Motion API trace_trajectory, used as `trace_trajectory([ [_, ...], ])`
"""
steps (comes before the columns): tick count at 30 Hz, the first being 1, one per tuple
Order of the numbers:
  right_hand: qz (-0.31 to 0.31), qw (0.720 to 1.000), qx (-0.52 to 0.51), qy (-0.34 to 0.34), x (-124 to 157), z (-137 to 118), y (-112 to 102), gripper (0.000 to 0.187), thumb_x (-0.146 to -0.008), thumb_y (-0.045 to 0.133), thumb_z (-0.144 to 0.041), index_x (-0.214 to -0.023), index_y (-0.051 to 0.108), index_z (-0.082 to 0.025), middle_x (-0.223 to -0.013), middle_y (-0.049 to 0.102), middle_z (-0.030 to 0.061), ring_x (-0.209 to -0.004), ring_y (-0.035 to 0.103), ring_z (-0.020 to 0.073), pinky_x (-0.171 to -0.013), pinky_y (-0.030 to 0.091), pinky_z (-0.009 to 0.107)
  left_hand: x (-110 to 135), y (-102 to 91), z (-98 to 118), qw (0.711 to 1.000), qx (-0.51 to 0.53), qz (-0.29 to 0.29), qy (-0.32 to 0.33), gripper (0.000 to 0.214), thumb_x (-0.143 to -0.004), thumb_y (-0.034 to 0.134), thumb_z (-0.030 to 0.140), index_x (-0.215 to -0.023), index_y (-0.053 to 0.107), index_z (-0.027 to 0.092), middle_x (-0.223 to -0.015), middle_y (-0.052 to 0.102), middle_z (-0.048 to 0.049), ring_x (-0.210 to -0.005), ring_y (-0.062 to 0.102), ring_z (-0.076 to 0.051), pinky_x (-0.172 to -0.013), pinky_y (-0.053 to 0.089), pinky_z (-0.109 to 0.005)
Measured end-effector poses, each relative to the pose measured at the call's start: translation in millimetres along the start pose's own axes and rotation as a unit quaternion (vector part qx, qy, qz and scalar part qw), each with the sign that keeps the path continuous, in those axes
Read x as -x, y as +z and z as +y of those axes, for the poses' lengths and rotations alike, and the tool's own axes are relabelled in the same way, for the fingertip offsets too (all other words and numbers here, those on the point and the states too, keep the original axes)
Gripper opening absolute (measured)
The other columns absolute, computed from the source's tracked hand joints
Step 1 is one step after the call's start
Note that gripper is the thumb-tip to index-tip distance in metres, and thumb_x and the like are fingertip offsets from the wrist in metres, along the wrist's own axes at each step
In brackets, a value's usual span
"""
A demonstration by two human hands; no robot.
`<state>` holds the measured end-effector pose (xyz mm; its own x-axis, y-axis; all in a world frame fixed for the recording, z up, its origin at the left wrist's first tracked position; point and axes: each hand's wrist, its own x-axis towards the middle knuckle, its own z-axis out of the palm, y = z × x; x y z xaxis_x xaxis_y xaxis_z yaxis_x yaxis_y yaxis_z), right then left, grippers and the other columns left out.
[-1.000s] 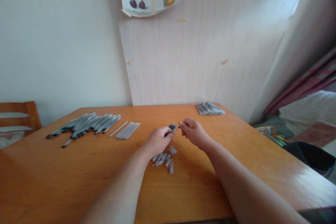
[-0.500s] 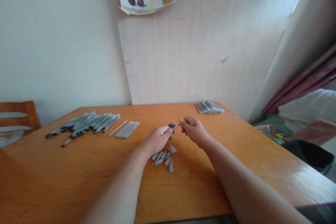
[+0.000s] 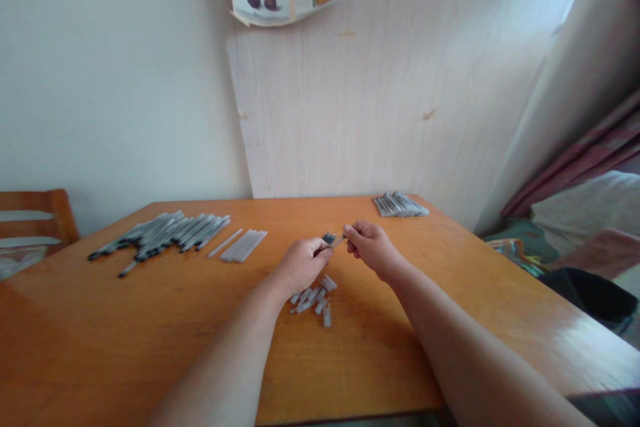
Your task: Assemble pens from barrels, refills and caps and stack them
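Note:
Above the middle of the table, my left hand [image 3: 305, 261] is closed, thumb against fingers, around a small pale piece [image 3: 338, 241]. My right hand [image 3: 367, 240] pinches the other end of that piece, where a dark spot shows at the fingertips. Its exact kind is too small to make out. Just beyond my left thumb appears a cluster of small dark parts [image 3: 329, 238], partly hidden by the hand. Below the hands lies a loose pile of short translucent plastic pieces [image 3: 313, 297], several with thin tips.
On the wooden table [image 3: 150, 327], a heap of black-ended pen-like sticks [image 3: 175, 230] lies to the left, beside a row of clear tubes [image 3: 244, 245]. More slim grey sticks [image 3: 400, 204] lie at the back right. A chair [image 3: 37, 217] stands left; a black container [image 3: 590, 297] is right.
My left hand's thumb and fingers have shifted slightly around the pale piece. My right hand keeps its pinch. The whole view has moved a little; the piles look unchanged.

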<state>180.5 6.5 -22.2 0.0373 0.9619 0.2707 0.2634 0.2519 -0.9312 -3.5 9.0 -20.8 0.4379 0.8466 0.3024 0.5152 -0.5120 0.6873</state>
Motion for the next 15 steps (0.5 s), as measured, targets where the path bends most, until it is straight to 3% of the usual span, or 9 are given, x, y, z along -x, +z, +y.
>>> trace_trajectory([
  [15,0.001,1.000,0.008,0.000,0.6,-0.1,-0.3,0.035,-0.084,0.051,-0.050,-0.068,0.048,-0.019,-0.052,0.053,-0.0030,-0.043,0.043,0.0078,-0.044,0.031,0.021,0.2,2.0,-4.6,0.999,-0.030,0.020,0.012,0.028,-0.085,0.052,0.041,-0.086,0.069,0.019,-0.072,0.066,-0.0006,-0.067,0.057,-0.014,-0.060,0.038,-0.023],
])
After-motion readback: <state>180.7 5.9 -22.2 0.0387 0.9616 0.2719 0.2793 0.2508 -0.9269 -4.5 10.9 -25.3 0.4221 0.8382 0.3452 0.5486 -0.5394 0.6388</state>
